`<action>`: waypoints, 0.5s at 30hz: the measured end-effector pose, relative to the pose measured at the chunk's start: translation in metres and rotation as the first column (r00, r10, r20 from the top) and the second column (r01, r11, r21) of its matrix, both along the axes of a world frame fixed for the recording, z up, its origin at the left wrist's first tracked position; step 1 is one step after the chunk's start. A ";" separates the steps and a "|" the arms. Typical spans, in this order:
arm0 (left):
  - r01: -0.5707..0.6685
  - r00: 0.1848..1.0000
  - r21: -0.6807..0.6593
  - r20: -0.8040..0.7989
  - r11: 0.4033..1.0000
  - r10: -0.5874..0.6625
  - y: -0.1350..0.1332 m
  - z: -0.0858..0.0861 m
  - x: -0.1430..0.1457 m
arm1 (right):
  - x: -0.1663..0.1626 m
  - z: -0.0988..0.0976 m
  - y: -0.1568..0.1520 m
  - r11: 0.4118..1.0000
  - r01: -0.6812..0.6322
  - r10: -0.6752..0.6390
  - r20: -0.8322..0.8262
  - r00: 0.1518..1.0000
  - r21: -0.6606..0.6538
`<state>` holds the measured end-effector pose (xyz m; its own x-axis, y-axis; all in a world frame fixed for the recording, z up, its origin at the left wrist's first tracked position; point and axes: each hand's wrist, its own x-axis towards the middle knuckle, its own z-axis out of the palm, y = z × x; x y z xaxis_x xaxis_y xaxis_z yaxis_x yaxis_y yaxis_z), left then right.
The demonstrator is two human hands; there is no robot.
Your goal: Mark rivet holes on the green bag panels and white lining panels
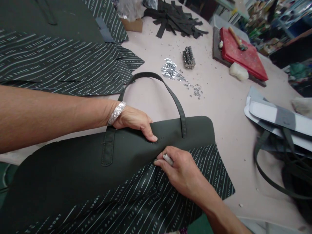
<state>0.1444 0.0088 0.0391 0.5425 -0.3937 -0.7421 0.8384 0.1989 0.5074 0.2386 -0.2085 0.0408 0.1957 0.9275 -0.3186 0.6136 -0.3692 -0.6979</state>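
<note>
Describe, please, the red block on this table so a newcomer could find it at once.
Start at the pale table and look to its far right edge. There the red block lies on a dark slab, a wooden-handled tool resting across it. It is the only bright red thing among the black offcuts.

One view only: head cam, looking forward and steeply down at your table from close range. Your forearms enter from the left edge and bottom right; the far table edge and shelving sit in the upper right of frame, no second view to overlap.

Pale table bears bag panel, rivets.
</note>
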 end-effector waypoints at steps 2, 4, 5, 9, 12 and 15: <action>-0.003 1.000 -0.025 0.011 1.000 0.003 -0.001 0.000 -0.001 | 0.000 0.000 0.001 1.000 0.007 -0.006 0.023 1.000 -0.012; -0.016 1.000 -0.046 0.022 0.999 0.017 -0.002 -0.001 -0.002 | 0.000 -0.001 0.002 1.000 0.010 -0.009 0.044 0.999 -0.013; -0.025 0.999 -0.054 0.027 0.998 0.026 -0.003 -0.001 -0.002 | 0.000 -0.002 0.002 1.000 0.012 -0.011 0.054 0.998 -0.012; -0.041 0.997 -0.089 0.059 0.995 0.047 -0.003 -0.004 -0.001 | -0.002 -0.004 0.004 0.999 0.038 -0.036 0.095 0.995 -0.016; -0.036 0.996 -0.099 0.074 0.994 0.044 -0.004 -0.006 0.001 | -0.005 -0.006 0.005 0.998 0.064 -0.061 0.112 0.992 -0.018; -0.053 0.998 -0.025 0.030 0.998 0.054 -0.007 -0.001 -0.003 | -0.009 -0.003 0.003 0.997 0.077 -0.078 0.123 0.989 0.015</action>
